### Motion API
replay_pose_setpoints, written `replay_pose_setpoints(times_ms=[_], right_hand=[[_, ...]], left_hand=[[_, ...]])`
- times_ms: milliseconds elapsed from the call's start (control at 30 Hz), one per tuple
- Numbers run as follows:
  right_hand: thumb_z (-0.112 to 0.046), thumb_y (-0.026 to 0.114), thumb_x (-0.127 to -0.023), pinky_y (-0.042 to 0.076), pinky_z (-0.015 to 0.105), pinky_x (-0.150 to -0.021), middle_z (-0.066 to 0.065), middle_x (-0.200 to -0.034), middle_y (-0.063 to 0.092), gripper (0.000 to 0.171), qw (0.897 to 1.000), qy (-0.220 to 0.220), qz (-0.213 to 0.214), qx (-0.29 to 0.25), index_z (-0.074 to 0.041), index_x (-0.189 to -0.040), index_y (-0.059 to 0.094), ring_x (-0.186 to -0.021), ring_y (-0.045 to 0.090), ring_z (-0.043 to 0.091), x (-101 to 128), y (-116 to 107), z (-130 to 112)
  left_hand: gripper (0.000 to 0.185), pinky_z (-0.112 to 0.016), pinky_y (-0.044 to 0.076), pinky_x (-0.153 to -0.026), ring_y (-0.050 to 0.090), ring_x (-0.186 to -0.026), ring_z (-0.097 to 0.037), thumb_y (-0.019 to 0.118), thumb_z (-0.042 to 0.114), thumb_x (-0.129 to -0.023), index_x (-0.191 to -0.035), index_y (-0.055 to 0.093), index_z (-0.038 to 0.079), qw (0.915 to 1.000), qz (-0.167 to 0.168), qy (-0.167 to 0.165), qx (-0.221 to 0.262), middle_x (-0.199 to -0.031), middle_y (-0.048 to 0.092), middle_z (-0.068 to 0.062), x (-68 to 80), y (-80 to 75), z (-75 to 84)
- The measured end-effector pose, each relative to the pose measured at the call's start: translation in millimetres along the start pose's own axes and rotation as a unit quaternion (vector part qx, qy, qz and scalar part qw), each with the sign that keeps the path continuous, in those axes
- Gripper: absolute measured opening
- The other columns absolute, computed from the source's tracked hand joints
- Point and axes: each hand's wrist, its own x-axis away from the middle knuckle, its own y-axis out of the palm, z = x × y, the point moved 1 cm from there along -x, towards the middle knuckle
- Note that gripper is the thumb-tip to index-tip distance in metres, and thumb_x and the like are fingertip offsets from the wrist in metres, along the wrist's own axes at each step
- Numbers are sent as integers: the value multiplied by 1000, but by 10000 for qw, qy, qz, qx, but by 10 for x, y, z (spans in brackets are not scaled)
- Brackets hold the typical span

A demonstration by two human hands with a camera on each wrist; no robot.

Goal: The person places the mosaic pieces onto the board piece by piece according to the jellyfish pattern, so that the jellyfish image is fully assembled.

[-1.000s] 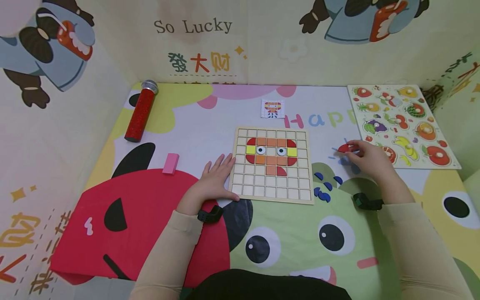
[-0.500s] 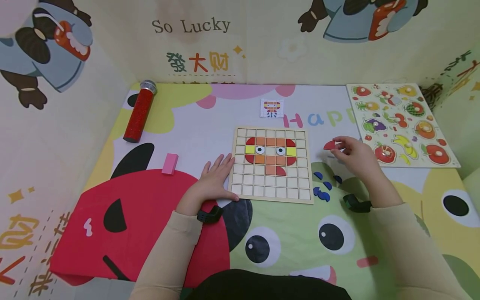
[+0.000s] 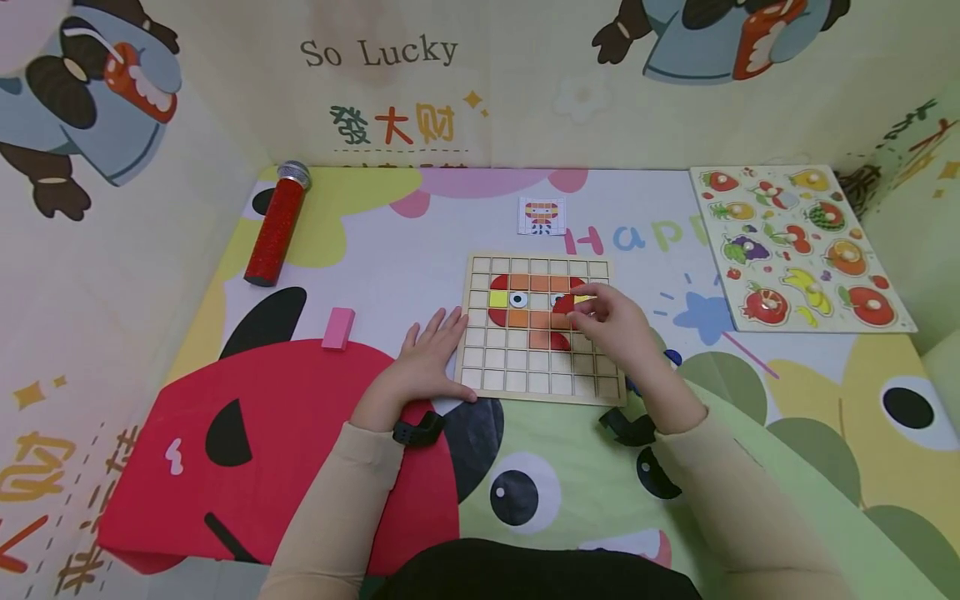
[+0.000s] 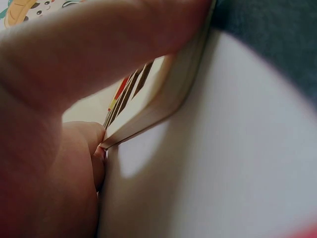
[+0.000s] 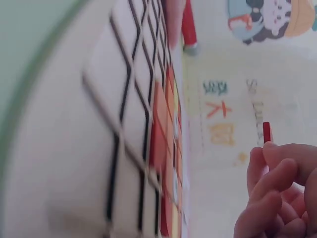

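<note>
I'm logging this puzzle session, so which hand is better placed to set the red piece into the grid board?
Right hand: it pinches the red piece above the grid board; left hand lies flat at its edge.

My right grip (image 3: 611, 321) hovers over the wooden grid board (image 3: 536, 379), which lies flat on the cartoon-printed surface (image 3: 570, 492). Beyond it lies a small pattern card (image 3: 542, 217); to its right, a fruit puzzle board (image 3: 795, 246). Left of my left grip (image 3: 427, 358) lie a pink block (image 3: 338, 327) and a red glitter tube (image 3: 274, 225).
</note>
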Motion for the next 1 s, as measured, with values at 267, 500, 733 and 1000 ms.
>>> replay_pose_setpoints(times_ms=[267, 500, 733, 1000], right_hand=[[-22, 64, -84, 50, 24, -67, 8, -94, 65, 33, 9991, 233, -350, 0, -15, -116, 56, -80, 58, 20, -5, 331, -134], [-24, 64, -84, 45, 25, -62, 3, -87, 64, 31, 9963, 271, -523, 621, -17, -114, 57, -73, 55, 18, 3, 487, -157], [-25, 66, -82, 44, 26, -61, 3, -81, 61, 32, 9901, 154, -623, 1246, -15, -112, 57, -71, 53, 18, -15, 551, -149], [-26, 67, -81, 42, 25, -55, 1, -76, 59, 31, 9828, -50, -668, 1724, -15, -109, 59, -68, 52, 18, -29, 577, -152]], left_hand=[[117, -56, 0, -110, -3, -141, -23, 79, 46, -59, -147, 7, 17, 10000, 13, 10, 8, -155, 2, -1, 0, 4, -14], [117, -56, 0, -110, -3, -141, -24, 78, 47, -59, -147, 7, 18, 10000, 18, 8, -9, -155, 2, -1, 4, -7, -19], [117, -56, 1, -110, -4, -141, -23, 78, 47, -60, -147, 6, 17, 10000, -1, 20, -8, -155, 2, 0, -4, -3, -16], [117, -56, 1, -110, -3, -141, -23, 78, 48, -60, -147, 6, 18, 10000, 15, 42, 8, -155, 2, 0, -9, 4, -27]])
